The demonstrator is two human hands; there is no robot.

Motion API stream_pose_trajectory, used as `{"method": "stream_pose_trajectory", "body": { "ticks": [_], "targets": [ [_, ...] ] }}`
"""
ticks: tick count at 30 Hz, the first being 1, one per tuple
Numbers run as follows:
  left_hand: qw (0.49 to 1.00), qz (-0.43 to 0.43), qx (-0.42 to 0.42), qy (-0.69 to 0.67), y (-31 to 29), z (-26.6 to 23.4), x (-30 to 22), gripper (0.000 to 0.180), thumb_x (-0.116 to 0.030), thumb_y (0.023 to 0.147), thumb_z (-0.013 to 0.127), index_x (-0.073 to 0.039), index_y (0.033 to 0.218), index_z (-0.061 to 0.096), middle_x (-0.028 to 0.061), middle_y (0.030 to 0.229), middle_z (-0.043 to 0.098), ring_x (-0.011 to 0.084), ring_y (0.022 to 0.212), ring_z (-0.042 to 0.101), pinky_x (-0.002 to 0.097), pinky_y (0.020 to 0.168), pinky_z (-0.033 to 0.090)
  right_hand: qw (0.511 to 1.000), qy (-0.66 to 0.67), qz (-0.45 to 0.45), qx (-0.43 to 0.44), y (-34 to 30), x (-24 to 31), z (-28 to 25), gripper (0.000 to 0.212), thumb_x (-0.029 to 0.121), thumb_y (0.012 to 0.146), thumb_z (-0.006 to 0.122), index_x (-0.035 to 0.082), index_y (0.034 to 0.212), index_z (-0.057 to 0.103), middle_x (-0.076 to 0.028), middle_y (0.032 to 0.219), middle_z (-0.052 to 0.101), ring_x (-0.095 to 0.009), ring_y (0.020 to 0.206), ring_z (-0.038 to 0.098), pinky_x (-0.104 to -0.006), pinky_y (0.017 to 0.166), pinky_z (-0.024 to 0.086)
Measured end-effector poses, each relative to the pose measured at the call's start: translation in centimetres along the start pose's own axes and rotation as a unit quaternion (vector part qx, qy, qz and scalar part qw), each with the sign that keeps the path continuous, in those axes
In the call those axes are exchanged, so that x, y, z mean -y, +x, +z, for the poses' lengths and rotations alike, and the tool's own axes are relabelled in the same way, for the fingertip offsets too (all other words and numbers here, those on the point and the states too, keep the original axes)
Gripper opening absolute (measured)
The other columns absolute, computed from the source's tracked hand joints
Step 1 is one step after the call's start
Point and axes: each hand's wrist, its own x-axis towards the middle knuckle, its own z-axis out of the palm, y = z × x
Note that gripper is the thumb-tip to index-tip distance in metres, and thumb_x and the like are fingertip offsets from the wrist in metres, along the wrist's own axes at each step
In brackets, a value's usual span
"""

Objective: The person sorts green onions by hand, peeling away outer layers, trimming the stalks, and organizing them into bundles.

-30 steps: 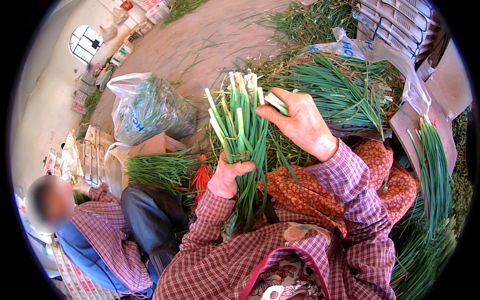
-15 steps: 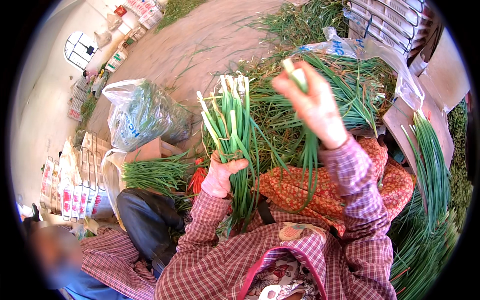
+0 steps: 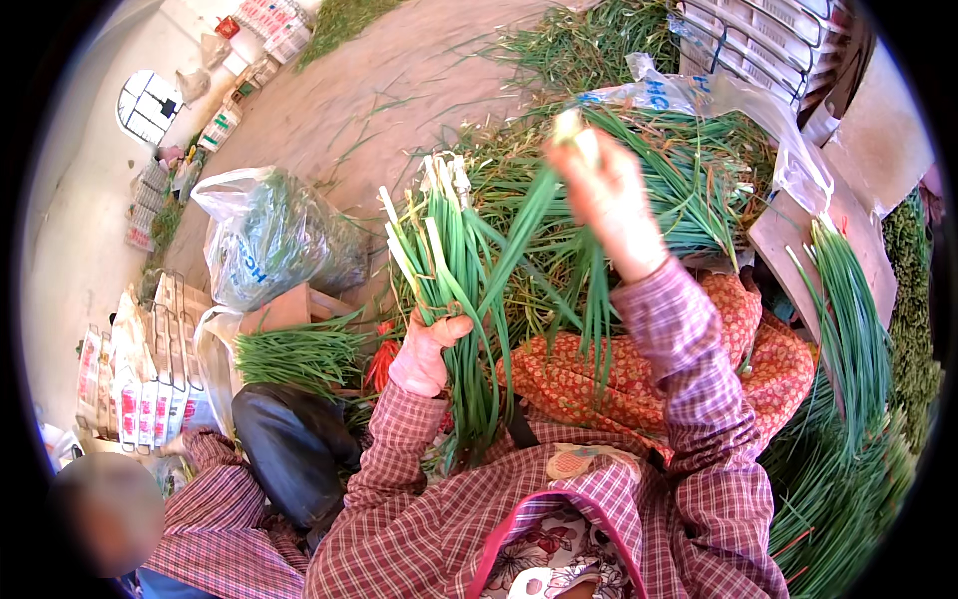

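My left hand (image 3: 429, 349) is closed around a bunch of garlic chives (image 3: 461, 265), white ends up and green leaves hanging toward my lap. To its right and higher, my right hand (image 3: 611, 195) is raised, slightly blurred, pinching a smaller cluster of chives (image 3: 597, 290). Pale stalk ends stick out above its fingers, and green blades dangle below. Some blades slant between the two hands. Behind both hands lies a heap of loose chives (image 3: 689, 190), partly on a clear printed plastic sheet (image 3: 748, 108). An orange flowered cloth (image 3: 559, 374) covers my lap.
At the left stands a clear bag of greens (image 3: 269, 240), with cut chives (image 3: 299, 354) in front. Wire-bound crates (image 3: 165, 389) are behind a seated co-worker (image 3: 225, 519). On the right, a chive bundle (image 3: 848, 329) rests over a board (image 3: 788, 240); stacked crates (image 3: 758, 45) rise behind.
My right hand has shifted slightly left, still holding its cluster. Green blades now stretch between it and the left hand's bunch. The whole view has moved a little.
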Motion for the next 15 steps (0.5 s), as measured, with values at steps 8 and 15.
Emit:
{"method": "stream_pose_trajectory", "body": {
  "ticks": [8, 15],
  "targets": [
    [0.998, -0.010, -0.038, -0.044, 1.0, 0.3, -0.9, 0.038, -0.020, 0.070, 0.071, -0.004, 0.103, 0.061, 0.0036, 0.084, 0.063, 0.0157, 0.072, 0.060, 0.0296, 0.065, 0.050, 0.970, 0.035, -0.114, -0.211, 2.6, 8.7, -9.7, 0.038, 0.041, 0.089, 0.051, 0.006, 0.104, 0.056, -0.009, 0.088, 0.064, -0.012, 0.064, 0.059, -0.0244, 0.059, 0.050],
    [0.997, -0.004, -0.017, -0.080, 2.8, 2.5, -0.4, 0.037, -0.011, 0.068, 0.073, -0.004, 0.102, 0.060, 0.0043, 0.079, 0.063, 0.0152, 0.066, 0.060, 0.0286, 0.061, 0.050, 0.991, -0.076, -0.057, 0.097, -1.6, 2.0, 0.0, 0.014, 0.017, 0.081, 0.068, 0.005, 0.082, 0.062, -0.002, 0.073, 0.062, -0.009, 0.063, 0.055, -0.0241, 0.056, 0.045]
  ]
}}
